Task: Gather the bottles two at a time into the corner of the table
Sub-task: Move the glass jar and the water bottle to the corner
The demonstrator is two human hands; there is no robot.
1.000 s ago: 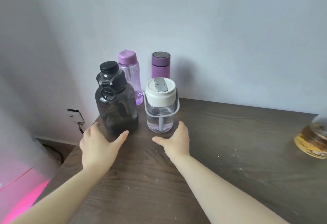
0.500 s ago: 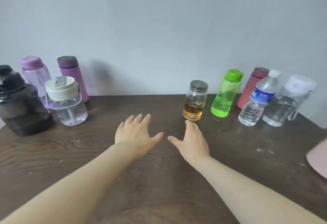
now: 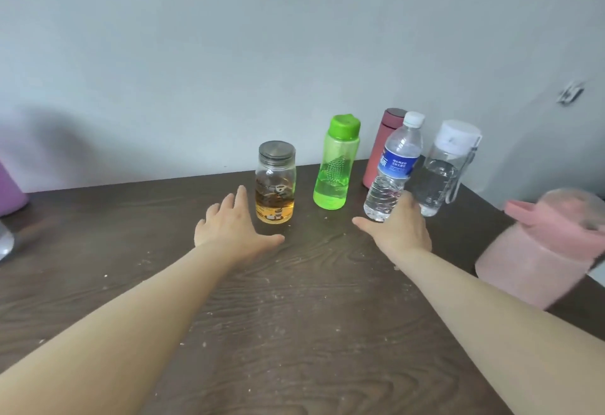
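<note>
A glass jar (image 3: 275, 185) with a metal lid and amber liquid stands mid-table; my left hand (image 3: 234, 229) is open just left of it, fingertips near its side. A green bottle (image 3: 335, 165) stands to its right. My right hand (image 3: 397, 232) is open in front of a clear water bottle (image 3: 391, 172) with a blue label, thumb spread toward the left. Behind are a dusty-red flask (image 3: 381, 149) and a clear bottle with a white cap (image 3: 442, 172). Neither hand holds anything.
A large pink jug (image 3: 540, 257) stands at the right table edge, blurred. At the far left edge a purple flask (image 3: 9, 190) and part of a clear bottle (image 3: 5, 242) show. The dark wood table (image 3: 294, 316) meets a pale wall behind.
The view has swung right, away from the gathered bottles at the left corner. Both hands moved forward and apart, the left up to the jar, the right up to the water bottle.
</note>
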